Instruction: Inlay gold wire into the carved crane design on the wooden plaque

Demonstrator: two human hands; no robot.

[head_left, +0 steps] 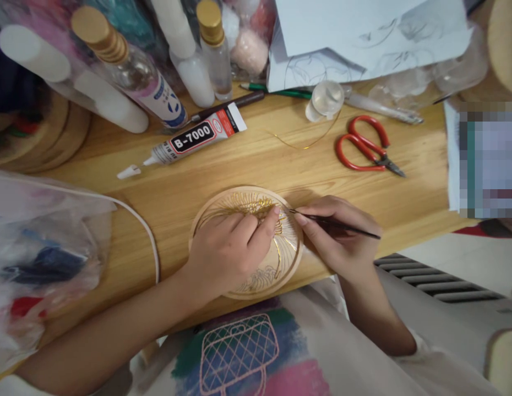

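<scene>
A round wooden panel (pixel 295 258) with a raised rim lies near the table's front edge. Thin drawn lines cover its face, and shiny gold wire (pixel 256 204) follows some of them in curls and strands. Across the panel rests my left hand (pixel 229 247), fingers bent and closed, one fingertip pressed down by the gold wire. Whatever those fingers grip, if anything, is hidden beneath them. My right hand (pixel 342 234) pinches dark tweezers (pixel 350 227) at the panel's right rim. Their tips point left, close to my left fingertip.
Red-handled scissors (pixel 365 148) lie behind my right hand. A B-7000 glue tube (pixel 198 135) and its white cap (pixel 129 172) lie left of a clear spool (pixel 324 100). Bottles (pixel 157 93), drawn papers (pixel 371 38), a white cable (pixel 144 220) and plastic bags (pixel 53 247) surround the work.
</scene>
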